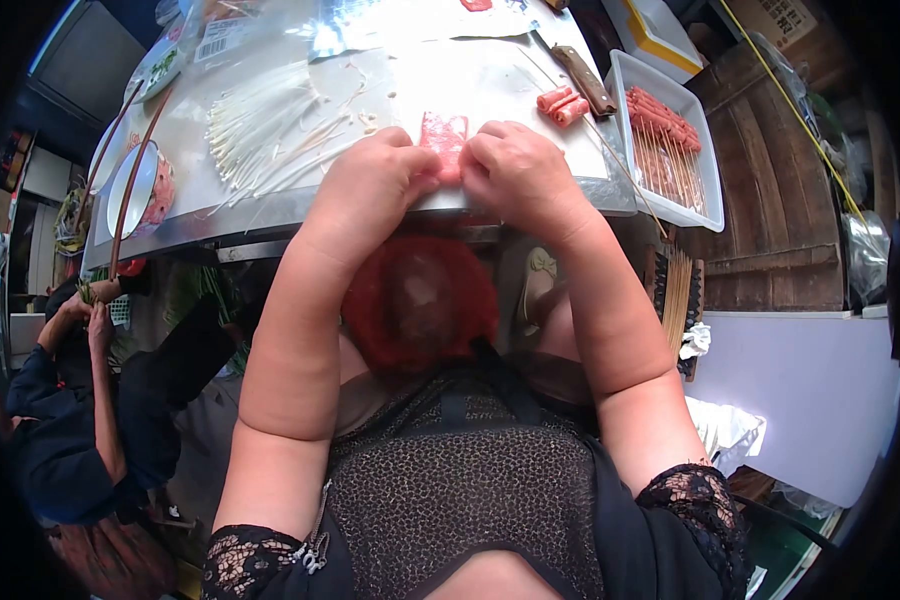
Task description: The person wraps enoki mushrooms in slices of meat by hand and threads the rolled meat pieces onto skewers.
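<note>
A thin slice of pink-red meat [444,130] lies on the tabletop near its front edge, its long side pointing away from me. The near end is pinched between my left hand [382,172] and my right hand [522,170], whose fingers are curled in on either side. The fingers partly hide that end, which looks folded or rolled. Left of the hands, a spread bunch of white enoki mushrooms [262,125] lies on the table. Beyond my right hand are a few rolled meat pieces [563,105] by a long thin skewer [625,165].
A knife [585,82] lies behind the rolls. At right, a white tub [712,190] holds several skewered meat rolls. Bamboo skewers [676,300] stand lower right. A white bowl [130,205] sits at the left edge. A co-worker [90,420] holds greens at lower left.
</note>
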The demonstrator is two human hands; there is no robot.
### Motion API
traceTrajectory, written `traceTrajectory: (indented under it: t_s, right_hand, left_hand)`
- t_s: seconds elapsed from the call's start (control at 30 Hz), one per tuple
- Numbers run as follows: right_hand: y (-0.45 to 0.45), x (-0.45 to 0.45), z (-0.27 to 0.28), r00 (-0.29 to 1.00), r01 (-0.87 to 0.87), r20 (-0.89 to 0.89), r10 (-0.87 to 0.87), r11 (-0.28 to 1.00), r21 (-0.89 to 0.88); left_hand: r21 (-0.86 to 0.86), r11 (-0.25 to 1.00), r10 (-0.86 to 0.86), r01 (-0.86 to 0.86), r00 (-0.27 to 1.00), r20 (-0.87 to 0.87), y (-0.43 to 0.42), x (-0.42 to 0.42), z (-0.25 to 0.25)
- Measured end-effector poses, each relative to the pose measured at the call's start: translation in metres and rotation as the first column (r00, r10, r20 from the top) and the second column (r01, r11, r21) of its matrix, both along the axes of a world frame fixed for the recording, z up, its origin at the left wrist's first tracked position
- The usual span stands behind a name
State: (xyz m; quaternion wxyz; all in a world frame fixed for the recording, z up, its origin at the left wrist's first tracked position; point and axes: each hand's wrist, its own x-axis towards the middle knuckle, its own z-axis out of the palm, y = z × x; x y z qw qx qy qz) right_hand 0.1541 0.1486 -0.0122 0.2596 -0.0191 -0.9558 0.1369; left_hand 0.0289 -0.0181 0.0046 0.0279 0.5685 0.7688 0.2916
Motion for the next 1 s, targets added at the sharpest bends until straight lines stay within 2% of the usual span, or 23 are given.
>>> traceTrajectory:
  t_s: [0.07,0.13,0.17,0.2,0.23,0.27,0.3,0.37,0.4,0.43,0.53,0.57,0.63,0.73,0.83,0.9,0.93,1.0]
  right_hand:
    - [0.000,-0.001,0.000,1.000,0.027,-0.015,-0.027,1.000,0.004]
    - [0.006,0.002,0.006,0.996,0.083,-0.010,-0.087,0.979,-0.186]
    - [0.009,0.006,0.011,0.997,0.079,-0.008,-0.082,0.980,-0.182]
    - [0.012,0.011,0.017,0.999,0.013,0.051,0.011,0.900,-0.435]
    - [0.012,0.015,0.025,0.989,-0.031,0.086,0.116,0.751,-0.660]
    - [0.007,0.021,0.036,0.966,-0.134,0.041,0.257,0.625,-0.769]
    - [0.003,0.023,0.036,0.964,-0.137,0.043,0.264,0.627,-0.766]
    - [-0.003,0.026,0.034,0.780,-0.283,0.062,0.623,0.440,-0.852]
    - [-0.006,0.026,0.036,0.793,-0.285,0.116,0.598,0.533,-0.796]
    - [-0.005,0.025,0.033,0.792,-0.286,0.116,0.599,0.532,-0.797]
    - [0.002,0.021,0.024,0.953,0.009,0.185,0.239,0.589,-0.808]
    - [0.003,0.018,0.023,0.953,0.008,0.185,0.239,0.591,-0.807]
    - [0.003,0.010,0.018,0.988,-0.144,-0.006,0.157,0.885,-0.442]
    - [-0.005,0.008,0.011,0.989,-0.139,-0.015,0.145,0.912,-0.386]
    - [-0.005,0.010,0.014,0.986,-0.144,0.029,0.167,0.918,-0.370]
    - [-0.004,0.010,0.016,0.981,-0.148,0.060,0.183,0.916,-0.373]
    - [-0.004,0.010,0.017,0.980,-0.155,0.062,0.191,0.914,-0.374]
    - [-0.004,0.010,0.019,0.978,-0.160,0.067,0.199,0.912,-0.378]
  left_hand:
    - [-0.015,1.000,-0.009,0.009,1.000,-0.010,0.000,-0.001,0.002]
    - [-0.030,0.999,-0.017,0.016,1.000,-0.018,0.000,-0.001,0.003]
    - [-0.032,0.999,-0.017,0.016,0.999,-0.030,0.000,0.000,0.003]
    - [-0.033,0.999,-0.016,0.014,0.999,-0.041,0.000,0.000,0.003]
    - [-0.026,1.000,-0.008,0.007,0.999,-0.038,0.001,0.000,0.003]
    - [-0.037,0.999,-0.022,0.021,0.999,-0.043,0.002,-0.002,0.002]
    - [-0.048,0.998,-0.037,0.035,0.998,-0.050,0.002,-0.003,0.002]
    - [-0.035,0.999,-0.031,0.030,0.999,-0.038,0.003,-0.002,0.002]
    - [-0.027,0.999,-0.034,0.033,0.999,-0.027,0.003,-0.002,0.002]
    - [-0.028,0.999,-0.032,0.031,0.999,-0.027,0.003,-0.002,0.002]
    - [-0.028,0.999,-0.049,0.047,0.997,-0.055,0.003,-0.001,0.002]
    - [-0.025,0.998,-0.065,0.064,0.997,-0.053,0.002,0.001,0.003]
    - [-0.023,0.996,-0.082,0.081,0.995,-0.054,0.001,0.003,0.004]
    - [-0.003,0.995,-0.102,0.102,0.994,-0.047,0.001,0.003,0.001]
    - [-0.028,0.991,-0.128,0.130,0.990,0.052,0.002,-0.001,0.001]
    - [-0.192,0.975,-0.065,0.113,0.969,0.239,0.003,-0.001,0.010]
    - [-0.193,0.975,-0.064,0.112,0.969,0.240,0.002,0.000,0.015]
    - [-0.279,0.960,0.092,0.008,0.935,0.344,0.002,0.002,0.021]
